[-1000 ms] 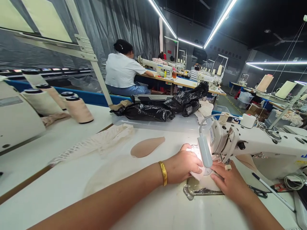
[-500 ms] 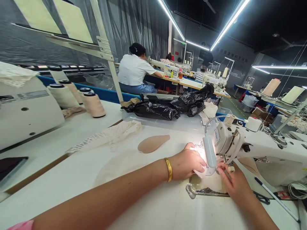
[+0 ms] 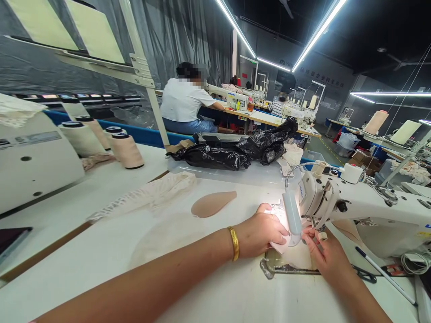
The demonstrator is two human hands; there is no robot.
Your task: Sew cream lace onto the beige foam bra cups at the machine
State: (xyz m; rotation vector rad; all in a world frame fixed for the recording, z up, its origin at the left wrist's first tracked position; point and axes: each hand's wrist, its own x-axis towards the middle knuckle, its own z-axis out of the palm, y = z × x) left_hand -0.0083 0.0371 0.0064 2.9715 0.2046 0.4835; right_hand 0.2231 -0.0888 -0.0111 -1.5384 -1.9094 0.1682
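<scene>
My left hand (image 3: 264,231), with a gold bangle at its wrist, is closed on a piece of white fabric (image 3: 279,246) at the left of the needle area. Bright light from the grey lamp (image 3: 291,213) falls on the cloth. My right hand (image 3: 326,255) is by the presser foot of the white sewing machine (image 3: 377,204), thumb and fingers pinched together. What lies between those fingertips is too small and partly hidden to make out. A beige teardrop-shaped pad (image 3: 213,204) rests on the table left of the machine.
Sheer cream fabric (image 3: 148,195) is spread at the left, near thread cones (image 3: 126,150). Black plastic bags (image 3: 215,154) lie behind. To the right are a pen (image 3: 385,273) and black-handled scissors (image 3: 365,273). A person (image 3: 185,103) sits at another machine.
The view has shifted slightly. Both hands stay in nearly the same place at the machine, with the white fabric still in my left hand.
</scene>
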